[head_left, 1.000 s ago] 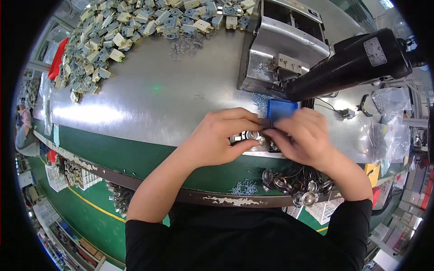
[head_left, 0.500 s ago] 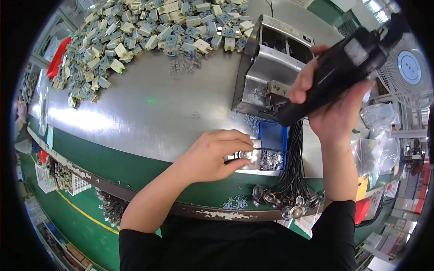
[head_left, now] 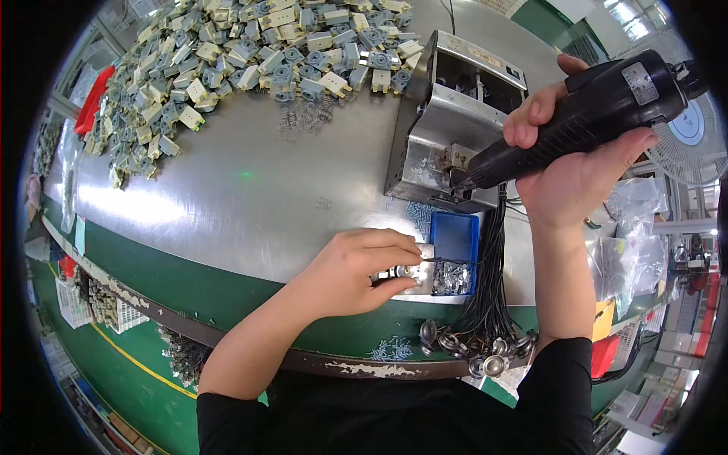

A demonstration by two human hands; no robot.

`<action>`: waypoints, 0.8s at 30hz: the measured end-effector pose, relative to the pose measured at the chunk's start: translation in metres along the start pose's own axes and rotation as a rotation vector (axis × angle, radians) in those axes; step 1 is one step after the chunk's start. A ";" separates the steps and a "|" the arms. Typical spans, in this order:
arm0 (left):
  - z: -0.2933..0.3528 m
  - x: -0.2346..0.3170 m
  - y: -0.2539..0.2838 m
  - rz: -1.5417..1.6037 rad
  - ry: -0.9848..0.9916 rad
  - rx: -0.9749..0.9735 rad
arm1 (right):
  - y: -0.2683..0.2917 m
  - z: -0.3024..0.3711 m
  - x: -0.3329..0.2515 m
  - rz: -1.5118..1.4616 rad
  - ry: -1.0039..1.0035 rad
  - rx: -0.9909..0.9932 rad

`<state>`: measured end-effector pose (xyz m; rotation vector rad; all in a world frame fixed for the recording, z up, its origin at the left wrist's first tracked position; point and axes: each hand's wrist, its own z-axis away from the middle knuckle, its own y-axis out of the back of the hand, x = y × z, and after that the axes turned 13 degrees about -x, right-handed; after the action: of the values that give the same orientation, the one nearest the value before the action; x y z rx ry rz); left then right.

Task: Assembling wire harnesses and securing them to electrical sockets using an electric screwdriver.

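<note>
Driver (head_left: 584,117), black, in my R hand (head_left: 563,189): fingers wrapped round the barrel, nose angled down at the steel machine's front (head_left: 428,155) — whether the tip touches, I can't tell. Est. heavy, rigid, smooth-sided; grip mid-barrel, approx. at the balance pt. My L hand (head_left: 353,271) pinches a small metal part (head_left: 405,271) between thumb and fingers, gap narrow, at the metal block (head_left: 426,276) beside the blue tray (head_left: 455,236). Part: prob. light, stiff, slick — hold by its sides, off the top face.
</note>
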<state>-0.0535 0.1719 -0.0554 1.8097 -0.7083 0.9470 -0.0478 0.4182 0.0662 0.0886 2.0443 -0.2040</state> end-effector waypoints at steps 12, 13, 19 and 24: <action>0.000 0.000 -0.001 0.007 0.014 -0.009 | -0.015 -0.004 -0.003 0.085 -0.026 0.018; 0.000 -0.001 -0.001 0.006 0.014 -0.009 | -0.014 -0.004 -0.003 0.085 -0.025 0.018; 0.000 0.000 -0.001 0.007 0.006 -0.001 | -0.014 -0.001 -0.004 0.048 -0.064 0.013; 0.000 0.001 -0.002 0.016 0.016 -0.002 | -0.015 0.003 -0.006 0.028 -0.054 -0.028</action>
<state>-0.0511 0.1723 -0.0557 1.7956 -0.7145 0.9694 -0.0447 0.4035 0.0720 0.0934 1.9906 -0.1588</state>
